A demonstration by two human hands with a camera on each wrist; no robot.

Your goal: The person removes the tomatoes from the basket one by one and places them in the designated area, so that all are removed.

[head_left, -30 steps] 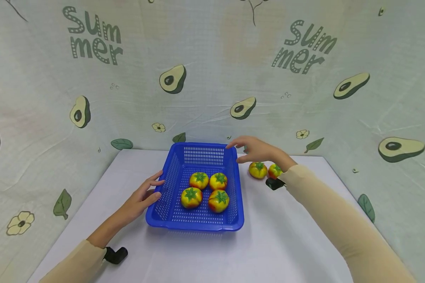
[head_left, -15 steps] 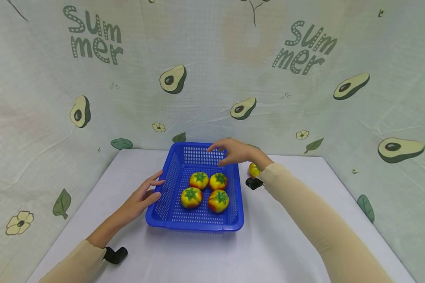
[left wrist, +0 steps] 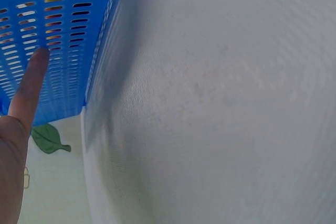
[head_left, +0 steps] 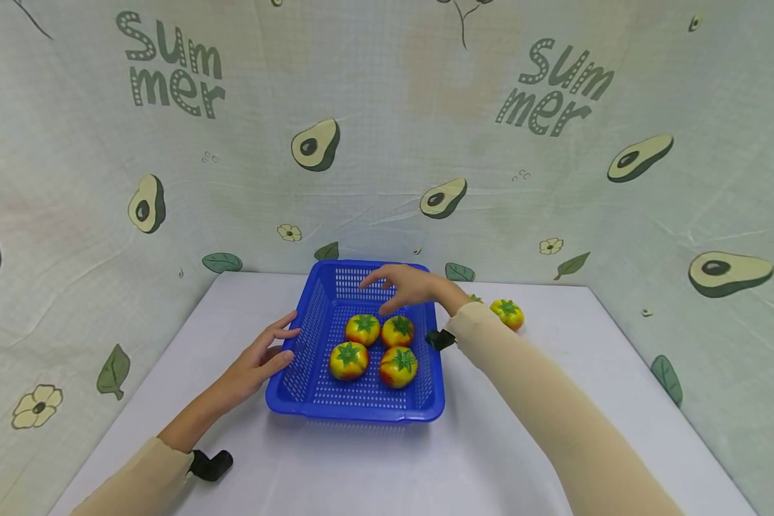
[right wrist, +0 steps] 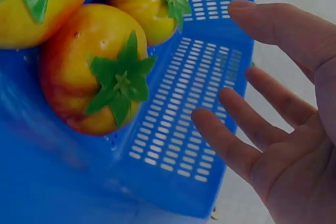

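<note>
A blue perforated plastic basket [head_left: 356, 413] stands on the white table. Several yellow-and-red tomatoes [head_left: 348, 360] with green star-shaped tops sit inside it. My left hand [head_left: 258, 362] rests against the basket's left side with relaxed fingers; in the left wrist view a straight finger [left wrist: 30, 90] lies at the slotted wall. Over the back right part of the basket hovers my right hand [head_left: 409, 284], fingers spread and loosely bent, holding nothing. The right wrist view has its palm side beside the slotted basket wall [right wrist: 181, 114], apart from the nearest tomato [right wrist: 94, 69].
Right of the basket, another tomato [head_left: 507, 314] lies on the table [head_left: 490, 444]; one more is mostly hidden behind my right wrist. A fabric backdrop [head_left: 374, 86] printed with avocados, leaves and lettering rises behind and on both sides of the table.
My right hand has moved left and slightly down, from past the basket's right rim to over its inside. The left hand, the basket and the tomatoes in it have stayed put.
</note>
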